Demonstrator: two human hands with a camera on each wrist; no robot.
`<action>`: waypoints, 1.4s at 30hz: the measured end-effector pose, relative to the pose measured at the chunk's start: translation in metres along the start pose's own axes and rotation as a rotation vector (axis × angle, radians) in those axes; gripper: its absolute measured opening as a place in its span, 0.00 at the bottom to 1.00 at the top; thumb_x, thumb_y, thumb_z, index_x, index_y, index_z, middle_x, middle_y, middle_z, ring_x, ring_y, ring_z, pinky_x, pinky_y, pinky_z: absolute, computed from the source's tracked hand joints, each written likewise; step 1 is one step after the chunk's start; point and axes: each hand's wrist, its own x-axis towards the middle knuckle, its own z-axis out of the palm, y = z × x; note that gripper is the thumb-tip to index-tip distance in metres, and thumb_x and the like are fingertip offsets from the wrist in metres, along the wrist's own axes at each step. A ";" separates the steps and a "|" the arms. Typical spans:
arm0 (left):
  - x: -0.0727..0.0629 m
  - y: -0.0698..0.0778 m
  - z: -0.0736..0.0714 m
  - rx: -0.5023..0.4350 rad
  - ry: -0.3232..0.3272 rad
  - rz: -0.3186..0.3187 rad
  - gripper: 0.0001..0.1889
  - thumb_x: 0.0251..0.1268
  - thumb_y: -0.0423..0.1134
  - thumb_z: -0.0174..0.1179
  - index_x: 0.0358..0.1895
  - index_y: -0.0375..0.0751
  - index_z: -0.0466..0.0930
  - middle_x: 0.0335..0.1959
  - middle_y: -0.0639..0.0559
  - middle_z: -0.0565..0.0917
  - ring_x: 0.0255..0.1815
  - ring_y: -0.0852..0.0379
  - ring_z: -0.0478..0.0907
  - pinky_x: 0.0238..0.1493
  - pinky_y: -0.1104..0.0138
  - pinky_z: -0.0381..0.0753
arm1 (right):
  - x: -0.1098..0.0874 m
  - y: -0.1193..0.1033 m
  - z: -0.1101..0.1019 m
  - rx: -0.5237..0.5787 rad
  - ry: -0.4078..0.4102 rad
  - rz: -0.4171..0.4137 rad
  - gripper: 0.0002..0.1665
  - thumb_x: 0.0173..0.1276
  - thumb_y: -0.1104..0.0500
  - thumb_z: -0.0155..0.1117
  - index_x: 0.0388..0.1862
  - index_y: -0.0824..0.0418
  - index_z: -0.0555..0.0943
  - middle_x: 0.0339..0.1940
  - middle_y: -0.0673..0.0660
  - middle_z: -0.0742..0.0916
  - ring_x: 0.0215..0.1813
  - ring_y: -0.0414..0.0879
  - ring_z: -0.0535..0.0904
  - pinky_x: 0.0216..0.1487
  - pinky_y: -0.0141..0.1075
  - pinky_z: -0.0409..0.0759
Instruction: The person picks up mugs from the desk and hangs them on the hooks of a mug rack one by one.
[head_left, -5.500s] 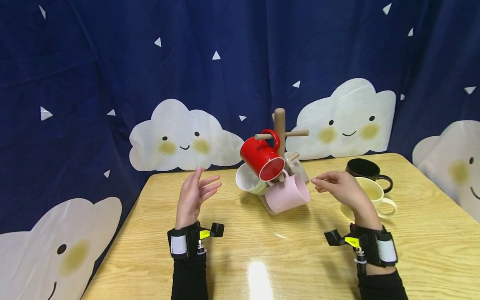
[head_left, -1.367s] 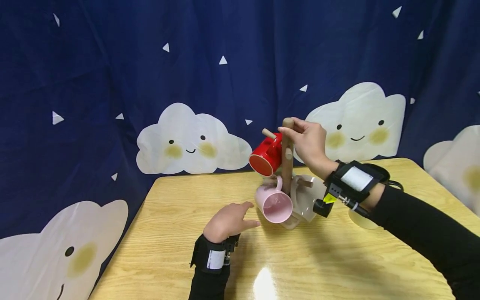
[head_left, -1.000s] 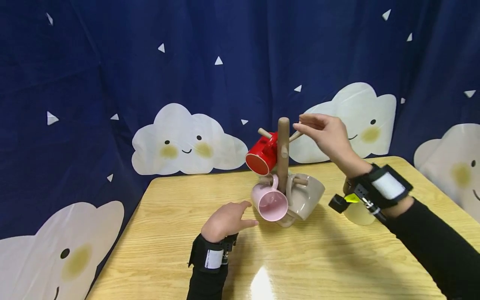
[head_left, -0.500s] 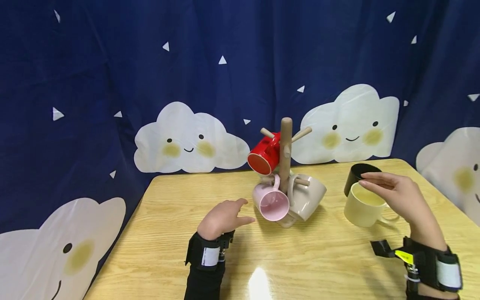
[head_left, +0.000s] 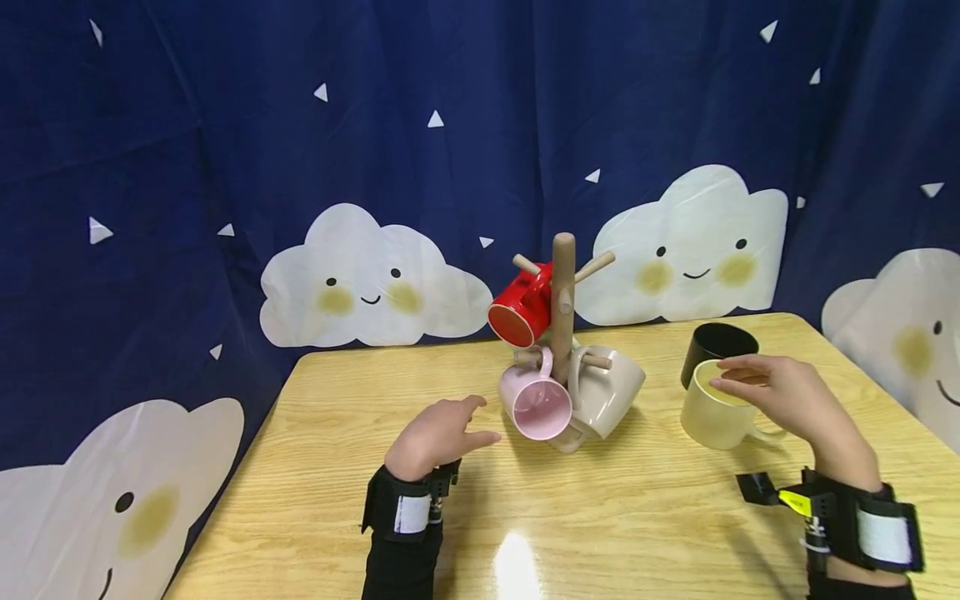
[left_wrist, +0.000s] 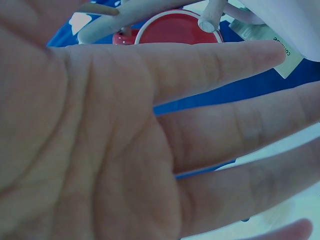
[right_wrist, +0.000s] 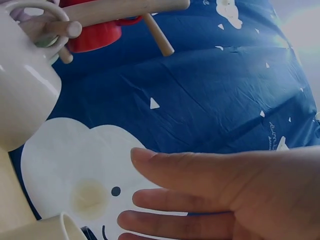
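Note:
A wooden mug tree [head_left: 563, 312] stands mid-table. A red mug [head_left: 521, 307] hangs on an upper peg at the left. Lower down hang a pink mug [head_left: 536, 403], mouth facing forward, and a beige mug [head_left: 606, 390] on the right. My left hand [head_left: 438, 433] is spread beside the pink mug, holding nothing; its straight fingers [left_wrist: 215, 70] show in the left wrist view. At the right, my right hand [head_left: 795, 400] hovers by the rim of a pale yellow mug [head_left: 712, 421], its fingers extended and around nothing. Part of that mug is hidden behind the hand.
A black mug [head_left: 720, 343] stands just behind the yellow one. Toward the viewer, the wooden tabletop [head_left: 600, 517] runs in front of the tree. A dark blue curtain [head_left: 420, 67] with white clouds hangs behind the table.
The mug tree has turned, bringing the red mug round to the left and the beige mug to the right. My right hand left the post and moved right to the yellow mug.

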 end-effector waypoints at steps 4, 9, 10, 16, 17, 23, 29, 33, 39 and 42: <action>0.000 -0.001 -0.001 -0.007 0.002 -0.003 0.29 0.60 0.51 0.58 0.61 0.38 0.68 0.51 0.43 0.80 0.53 0.48 0.77 0.53 0.56 0.75 | 0.002 0.004 -0.001 -0.038 -0.010 -0.009 0.29 0.59 0.48 0.64 0.50 0.69 0.78 0.42 0.68 0.85 0.46 0.67 0.78 0.43 0.55 0.72; -0.002 -0.001 -0.002 -0.014 0.002 -0.008 0.30 0.61 0.51 0.58 0.62 0.38 0.68 0.52 0.43 0.80 0.53 0.48 0.77 0.53 0.57 0.76 | 0.000 0.019 -0.009 -0.088 -0.032 0.066 0.35 0.58 0.46 0.65 0.52 0.73 0.76 0.46 0.73 0.82 0.49 0.71 0.74 0.43 0.57 0.71; -0.002 -0.001 -0.002 -0.013 0.002 -0.007 0.30 0.61 0.51 0.58 0.62 0.38 0.68 0.52 0.43 0.80 0.53 0.48 0.77 0.53 0.57 0.76 | -0.001 0.023 -0.010 -0.092 -0.040 0.087 0.36 0.58 0.45 0.65 0.53 0.73 0.75 0.48 0.74 0.81 0.51 0.72 0.72 0.44 0.58 0.71; -0.002 -0.001 -0.002 -0.001 0.002 -0.009 0.29 0.60 0.51 0.58 0.62 0.38 0.68 0.51 0.43 0.80 0.52 0.48 0.78 0.52 0.57 0.76 | -0.004 0.053 -0.015 -0.096 -0.138 0.158 0.43 0.58 0.42 0.64 0.57 0.75 0.70 0.52 0.77 0.76 0.52 0.74 0.71 0.42 0.59 0.72; -0.002 -0.001 -0.002 0.000 0.002 -0.010 0.29 0.60 0.51 0.58 0.62 0.38 0.68 0.51 0.43 0.80 0.52 0.48 0.78 0.52 0.57 0.76 | -0.005 0.058 -0.015 -0.099 -0.163 0.167 0.44 0.57 0.41 0.65 0.58 0.76 0.69 0.53 0.78 0.76 0.52 0.74 0.72 0.41 0.59 0.73; -0.001 -0.001 -0.001 0.000 0.001 -0.010 0.30 0.60 0.51 0.58 0.62 0.38 0.68 0.51 0.43 0.80 0.52 0.48 0.78 0.52 0.57 0.76 | -0.005 0.079 -0.008 -0.083 -0.259 0.176 0.45 0.53 0.42 0.67 0.55 0.77 0.71 0.52 0.77 0.76 0.53 0.75 0.70 0.42 0.59 0.73; 0.000 0.000 0.000 0.000 -0.006 -0.010 0.30 0.60 0.52 0.58 0.62 0.38 0.68 0.52 0.43 0.80 0.52 0.48 0.78 0.52 0.57 0.76 | -0.004 0.086 0.002 -0.041 -0.271 0.151 0.33 0.54 0.47 0.68 0.48 0.73 0.79 0.43 0.70 0.84 0.48 0.69 0.75 0.44 0.58 0.72; 0.001 0.000 0.001 -0.003 -0.009 -0.007 0.30 0.60 0.51 0.58 0.62 0.38 0.68 0.52 0.43 0.80 0.52 0.48 0.77 0.52 0.56 0.76 | -0.004 0.088 0.005 -0.028 -0.265 0.148 0.27 0.56 0.48 0.67 0.44 0.70 0.81 0.39 0.65 0.86 0.44 0.59 0.78 0.43 0.55 0.73; 0.001 0.000 0.002 0.004 -0.009 -0.007 0.30 0.60 0.52 0.58 0.62 0.38 0.68 0.52 0.43 0.80 0.52 0.48 0.78 0.52 0.56 0.76 | -0.005 0.094 0.008 -0.044 -0.227 0.132 0.25 0.57 0.47 0.66 0.41 0.69 0.83 0.35 0.62 0.87 0.39 0.50 0.79 0.39 0.47 0.75; 0.001 0.000 0.001 0.005 -0.009 -0.008 0.30 0.60 0.52 0.58 0.61 0.38 0.68 0.51 0.43 0.80 0.52 0.48 0.78 0.52 0.56 0.76 | -0.004 0.092 0.007 -0.047 -0.211 0.132 0.21 0.58 0.48 0.65 0.37 0.67 0.84 0.31 0.58 0.86 0.35 0.45 0.77 0.35 0.39 0.73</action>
